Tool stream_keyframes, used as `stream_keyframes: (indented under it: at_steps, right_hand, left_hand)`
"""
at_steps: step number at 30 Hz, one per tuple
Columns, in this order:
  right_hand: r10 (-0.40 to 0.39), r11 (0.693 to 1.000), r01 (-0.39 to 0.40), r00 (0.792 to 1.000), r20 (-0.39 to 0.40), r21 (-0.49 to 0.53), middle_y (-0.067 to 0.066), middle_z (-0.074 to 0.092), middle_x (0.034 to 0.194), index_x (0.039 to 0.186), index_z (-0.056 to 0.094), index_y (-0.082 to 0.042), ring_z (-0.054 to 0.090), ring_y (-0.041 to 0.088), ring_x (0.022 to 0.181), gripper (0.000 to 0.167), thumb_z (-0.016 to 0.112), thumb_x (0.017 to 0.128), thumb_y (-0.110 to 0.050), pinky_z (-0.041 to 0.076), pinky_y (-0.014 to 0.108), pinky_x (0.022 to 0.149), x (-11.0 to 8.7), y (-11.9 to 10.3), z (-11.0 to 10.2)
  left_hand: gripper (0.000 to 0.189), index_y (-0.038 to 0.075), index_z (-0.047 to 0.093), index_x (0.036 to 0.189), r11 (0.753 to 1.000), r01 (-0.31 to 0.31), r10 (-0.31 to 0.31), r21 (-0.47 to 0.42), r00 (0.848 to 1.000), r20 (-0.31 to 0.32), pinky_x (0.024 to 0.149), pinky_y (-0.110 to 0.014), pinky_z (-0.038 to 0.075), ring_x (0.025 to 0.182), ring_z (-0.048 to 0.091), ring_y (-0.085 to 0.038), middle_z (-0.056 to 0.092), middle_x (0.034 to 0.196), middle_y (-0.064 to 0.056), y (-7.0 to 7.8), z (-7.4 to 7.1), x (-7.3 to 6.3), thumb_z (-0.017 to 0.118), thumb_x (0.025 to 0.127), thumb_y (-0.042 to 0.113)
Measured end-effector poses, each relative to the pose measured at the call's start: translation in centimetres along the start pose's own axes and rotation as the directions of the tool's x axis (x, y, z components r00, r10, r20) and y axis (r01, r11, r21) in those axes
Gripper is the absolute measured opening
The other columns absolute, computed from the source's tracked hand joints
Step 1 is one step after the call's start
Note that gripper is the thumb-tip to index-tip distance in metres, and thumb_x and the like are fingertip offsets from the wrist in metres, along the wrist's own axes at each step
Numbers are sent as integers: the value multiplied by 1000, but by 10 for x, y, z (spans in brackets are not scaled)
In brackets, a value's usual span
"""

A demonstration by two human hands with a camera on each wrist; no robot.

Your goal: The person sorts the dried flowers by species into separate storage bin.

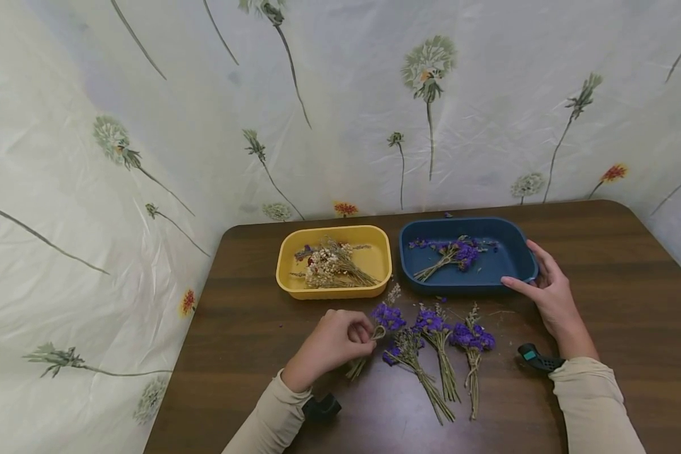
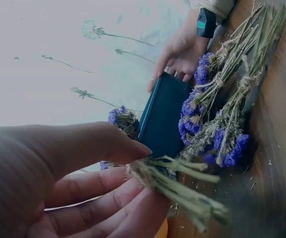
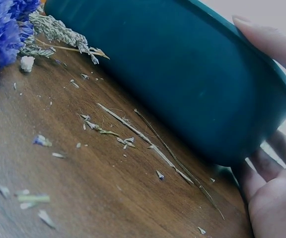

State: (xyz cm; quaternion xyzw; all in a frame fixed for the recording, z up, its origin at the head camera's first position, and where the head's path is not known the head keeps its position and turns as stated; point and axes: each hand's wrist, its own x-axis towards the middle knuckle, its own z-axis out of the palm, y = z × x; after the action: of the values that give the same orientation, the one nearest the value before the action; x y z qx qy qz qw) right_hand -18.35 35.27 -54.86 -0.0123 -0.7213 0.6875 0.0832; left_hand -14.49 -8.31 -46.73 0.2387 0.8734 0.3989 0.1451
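My left hand (image 1: 336, 343) pinches a small tied bunch of dried purple flowers (image 1: 388, 316) by its twine, between thumb and fingers. The cut stems (image 2: 195, 201) stick out past the fingertips in the left wrist view. My right hand (image 1: 553, 302) grips the right end of a blue tray (image 1: 499, 277), thumb at the rim and fingers round the outer wall. Inside that tray lies another purple bunch (image 1: 459, 253) with loose bits. Three more bunches lie on the table before it: a left one (image 1: 414, 359), a middle one (image 1: 439, 340) and a right one (image 1: 473, 353).
A yellow tray (image 1: 286, 287) holding pale dried bunches (image 1: 331, 265) stands left of the blue one. Stem scraps (image 3: 153, 148) and petal crumbs litter the brown wooden table (image 1: 232, 340). A flower-printed curtain (image 1: 340, 113) hangs behind the table.
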Motion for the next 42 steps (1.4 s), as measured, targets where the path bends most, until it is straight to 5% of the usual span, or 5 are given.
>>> stream_keyframes:
  at_steps: [19, 28, 42]
  right_hand:
    - [4, 1000, -4, 1000, 10, -5, -5, 20, 174, 165, 25, -27, 27, 8, 155, 89, 71, 95, 0, 39, 1, 99, -2, 0, -1]
    - [10, 1000, -10, 1000, 11, -14, -5, 20, 173, 165, 25, -28, 26, 9, 155, 89, 72, 95, -1, 38, 2, 104, -2, -1, -1]
    - [25, 998, -24, 1000, 15, -55, -9, 14, 175, 166, 22, -31, 16, 12, 161, 90, 71, 96, -3, 35, 3, 106, -3, -2, -1]
  left_hand:
    - [8, 10, 77, 96, 998, -58, 58, 18, 998, -14, 68, -17, 55, 68, 64, 1, 75, 82, 0, 16, -7, 25, 80, 89, 14]
    - [7, 12, 76, 96, 998, -52, 51, 27, 998, 25, 71, -17, 55, 73, 65, -2, 74, 85, 2, 26, -8, 51, 78, 91, 15]
    - [7, 13, 78, 94, 985, -134, 128, 106, 990, 65, 70, -15, 50, 73, 65, -2, 75, 84, 2, 44, -7, 107, 80, 92, 19]
